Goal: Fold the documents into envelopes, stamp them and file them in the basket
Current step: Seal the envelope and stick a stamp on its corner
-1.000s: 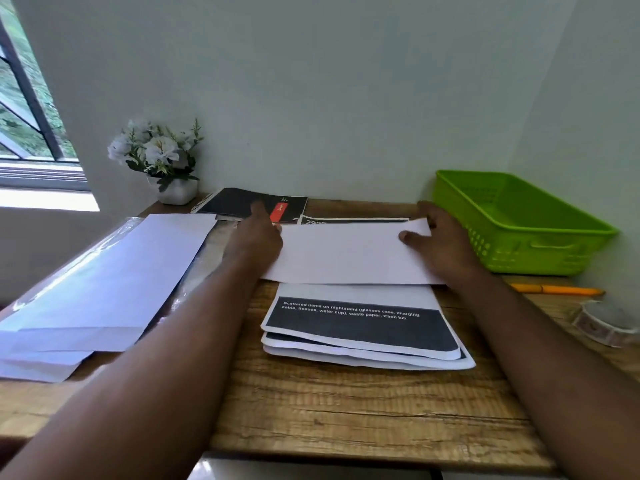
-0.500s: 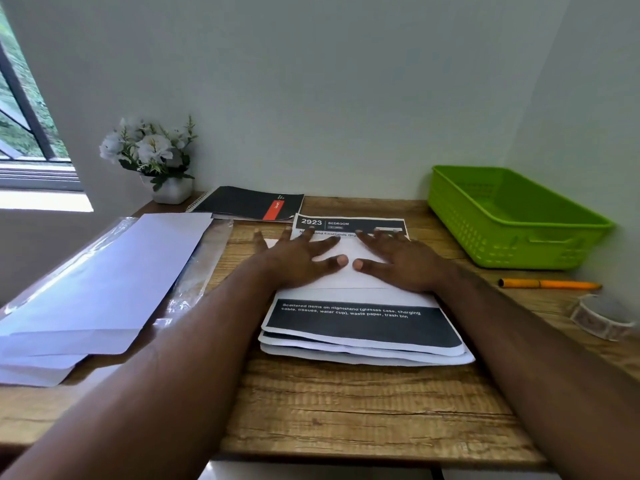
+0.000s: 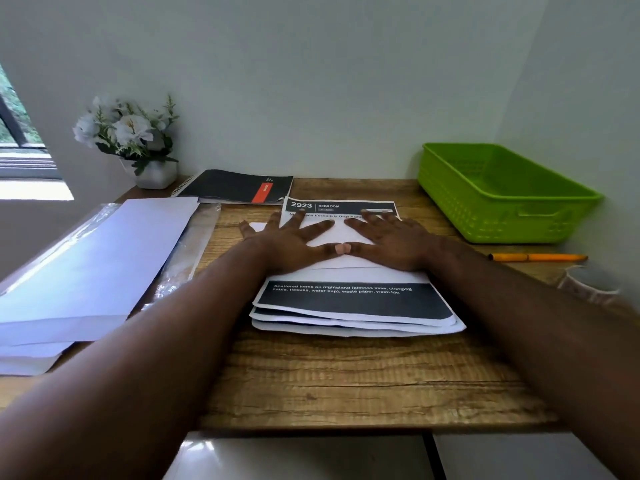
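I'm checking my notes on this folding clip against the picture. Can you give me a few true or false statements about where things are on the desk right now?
1. Both hands press flat on the folded sheet. True: left hand, right hand.
2. The green basket holds envelopes. False: nothing shows inside it.
3. The envelopes lie left of the paper stack. True.
4. The orange pen lies in the basket. False: it lies on the desk beside it.
5. The flowers stand at the desk's right back corner. False: left back corner.

grainy wood desk (image 3: pixel 346 375), plastic basket (image 3: pixel 498 216)
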The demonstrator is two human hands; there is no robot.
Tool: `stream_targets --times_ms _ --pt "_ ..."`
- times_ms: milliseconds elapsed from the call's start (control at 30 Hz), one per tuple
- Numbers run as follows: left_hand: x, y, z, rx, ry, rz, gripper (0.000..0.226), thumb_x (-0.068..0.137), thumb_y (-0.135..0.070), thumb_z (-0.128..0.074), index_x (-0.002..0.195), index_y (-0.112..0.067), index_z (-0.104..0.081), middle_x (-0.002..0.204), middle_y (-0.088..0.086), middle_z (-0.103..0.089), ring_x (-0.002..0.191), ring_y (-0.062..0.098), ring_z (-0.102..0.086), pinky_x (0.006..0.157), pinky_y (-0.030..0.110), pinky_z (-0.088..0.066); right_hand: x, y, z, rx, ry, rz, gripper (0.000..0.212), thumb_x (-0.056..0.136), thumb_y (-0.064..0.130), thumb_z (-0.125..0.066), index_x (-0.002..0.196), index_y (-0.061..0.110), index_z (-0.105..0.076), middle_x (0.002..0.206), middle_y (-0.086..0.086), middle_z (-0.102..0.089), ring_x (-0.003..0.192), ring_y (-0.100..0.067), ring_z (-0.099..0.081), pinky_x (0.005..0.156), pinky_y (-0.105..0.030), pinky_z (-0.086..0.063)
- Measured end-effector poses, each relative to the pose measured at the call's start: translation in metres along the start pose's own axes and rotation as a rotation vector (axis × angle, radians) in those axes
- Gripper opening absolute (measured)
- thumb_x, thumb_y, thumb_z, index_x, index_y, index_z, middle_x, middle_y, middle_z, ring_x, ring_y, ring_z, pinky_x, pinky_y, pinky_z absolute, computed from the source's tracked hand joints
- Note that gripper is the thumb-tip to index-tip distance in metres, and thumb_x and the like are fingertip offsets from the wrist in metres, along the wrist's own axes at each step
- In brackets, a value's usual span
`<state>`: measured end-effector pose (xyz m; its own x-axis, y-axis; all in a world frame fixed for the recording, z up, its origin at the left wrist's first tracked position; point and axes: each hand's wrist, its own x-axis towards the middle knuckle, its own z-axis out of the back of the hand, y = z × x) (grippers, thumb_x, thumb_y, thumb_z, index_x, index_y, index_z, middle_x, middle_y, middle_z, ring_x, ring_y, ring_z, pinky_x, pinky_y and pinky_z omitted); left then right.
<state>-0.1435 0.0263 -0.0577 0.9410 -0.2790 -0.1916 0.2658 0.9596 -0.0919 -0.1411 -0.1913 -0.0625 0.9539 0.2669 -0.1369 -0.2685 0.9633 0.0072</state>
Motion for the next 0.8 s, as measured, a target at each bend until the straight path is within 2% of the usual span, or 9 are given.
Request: stream_targets --times_ms 167,267,333,400,433,500,600,667,800 --pt "0.0 0.0 0.0 0.001 -0.018 -0.012 0.09 0.057 -0.099 -0.006 0.139 -0.065 0.009 0.16 -0.011 0.018 0.147 0.029 0.018 0.104 0.075 0.008 0.0 0.0 0.001 0.055 0.013 -0.021 0.104 0.052 0.095 0.0 0.146 0.051 0.002 0.161 0.01 0.006 0.148 -0.022 0.003 0.116 -0.056 -0.001" --pt "0.001 0.001 0.0 0.004 -0.011 -0.015 0.094 0.053 -0.101 -0.004 0.14 -0.065 0.005 0.161 -0.011 0.013 0.148 0.028 0.014 0.104 0.075 0.009 -0.001 0.0 -0.001 0.054 -0.022 -0.016 0.098 0.058 0.094 -0.004 0.146 0.051 -0.002 0.161 0.009 0.002 0.148 -0.021 0.0 0.116 -0.056 -0.002" --pt "-0.001 -0.001 0.006 0.021 -0.082 -0.039 0.093 0.059 -0.099 -0.014 0.144 -0.061 -0.008 0.162 -0.011 0.005 0.149 0.027 0.008 0.103 0.074 0.015 -0.002 0.0 -0.003 0.045 -0.112 -0.016 0.088 0.07 0.09 -0.013 0.148 0.047 -0.014 0.161 0.007 -0.009 0.148 -0.019 -0.008 0.116 -0.053 -0.009" --pt "-0.002 -0.007 0.015 0.021 -0.224 -0.115 0.084 0.07 -0.09 -0.036 0.145 -0.054 -0.025 0.162 -0.012 -0.004 0.15 0.023 0.001 0.104 0.071 0.017 -0.005 0.0 -0.004 0.071 -0.273 0.016 0.085 0.075 0.087 -0.02 0.142 0.038 -0.039 0.155 0.003 -0.031 0.144 -0.018 -0.025 0.115 -0.049 -0.021" --pt "-0.002 -0.011 0.019 0.013 -0.285 -0.175 0.078 0.074 -0.083 -0.044 0.144 -0.05 -0.031 0.162 -0.011 -0.009 0.15 0.021 -0.005 0.107 0.07 0.015 -0.01 0.001 -0.002 0.096 -0.374 0.057 0.083 0.076 0.085 -0.023 0.133 0.032 -0.053 0.146 0.0 -0.046 0.137 -0.019 -0.037 0.11 -0.047 -0.029" --pt "-0.007 -0.018 0.023 -0.044 -0.328 -0.313 0.071 0.079 -0.074 -0.053 0.143 -0.047 -0.037 0.159 -0.009 -0.023 0.147 0.018 -0.019 0.113 0.067 0.0 -0.021 0.003 0.004 0.148 -0.565 0.182 0.064 0.083 0.071 -0.041 0.111 0.021 -0.07 0.118 -0.003 -0.068 0.115 -0.022 -0.058 0.099 -0.044 -0.043" --pt "-0.022 -0.027 0.032 -0.149 -0.34 -0.503 0.062 0.083 -0.059 -0.062 0.14 -0.042 -0.045 0.148 -0.008 -0.044 0.138 0.014 -0.036 0.114 0.047 -0.028 -0.046 0.0 0.016 0.272 -0.763 0.25 0.039 0.086 0.047 -0.059 0.097 0.014 -0.075 0.096 -0.003 -0.074 0.093 -0.021 -0.066 0.084 -0.037 -0.05" --pt "-0.035 -0.034 0.041 -0.188 -0.376 -0.55 0.055 0.085 -0.046 -0.067 0.137 -0.032 -0.053 0.142 -0.008 -0.051 0.133 0.013 -0.043 0.11 0.034 -0.034 -0.075 -0.01 0.023 0.391 -0.785 0.181 0.026 0.085 0.037 -0.067 0.094 0.014 -0.075 0.094 -0.002 -0.074 0.089 -0.018 -0.066 0.08 -0.032 -0.05" --pt "-0.057 -0.074 0.045 -0.233 -0.384 -0.61 0.051 0.086 -0.044 -0.067 0.134 -0.031 -0.056 0.138 -0.009 -0.056 0.128 0.012 -0.049 0.105 0.027 -0.035 -0.141 -0.06 0.027 0.379 -0.706 0.006 0.02 0.079 0.03 -0.076 0.092 0.014 -0.076 0.096 0.0 -0.073 0.093 -0.014 -0.066 0.087 -0.032 -0.05"
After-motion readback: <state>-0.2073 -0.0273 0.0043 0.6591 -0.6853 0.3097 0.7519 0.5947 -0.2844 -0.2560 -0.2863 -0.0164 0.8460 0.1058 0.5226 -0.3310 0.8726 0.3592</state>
